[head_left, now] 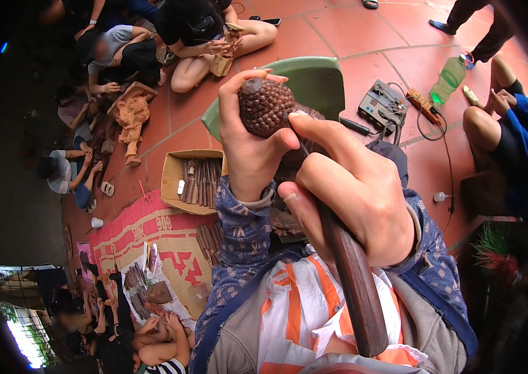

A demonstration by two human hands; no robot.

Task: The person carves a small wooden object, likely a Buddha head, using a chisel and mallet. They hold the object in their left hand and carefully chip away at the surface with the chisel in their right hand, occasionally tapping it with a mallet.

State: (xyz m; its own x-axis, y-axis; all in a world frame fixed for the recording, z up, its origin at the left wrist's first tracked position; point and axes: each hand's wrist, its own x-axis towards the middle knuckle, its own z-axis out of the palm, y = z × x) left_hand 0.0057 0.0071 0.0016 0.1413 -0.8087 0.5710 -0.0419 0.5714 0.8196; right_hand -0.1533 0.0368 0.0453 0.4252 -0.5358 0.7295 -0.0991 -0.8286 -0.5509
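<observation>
Cardboard box (172,179), open, on the floor left of the hands: held a row of wood-handled chisels (202,184) and a small white object (181,187). Green basin (318,82), on the far side of the hands: its inside was largely hidden by them, so its contents could not be told. Clear bottle (449,81), far right: contained green liquid. White cup (97,222), far left of the patterned mat (117,225): contents too small to tell.

Knobbed wooden carving (266,107), dark brown, rounded: lay in the left hand (240,149), in front of the basin. That hand was raised, its grip curved round the piece from the left, thumb beneath. Right hand (366,181): grip closed about a dark-handled tool (357,283), knuckles up, index fingertip at the carving's right edge; the handle's butt slanted toward the near side.
</observation>
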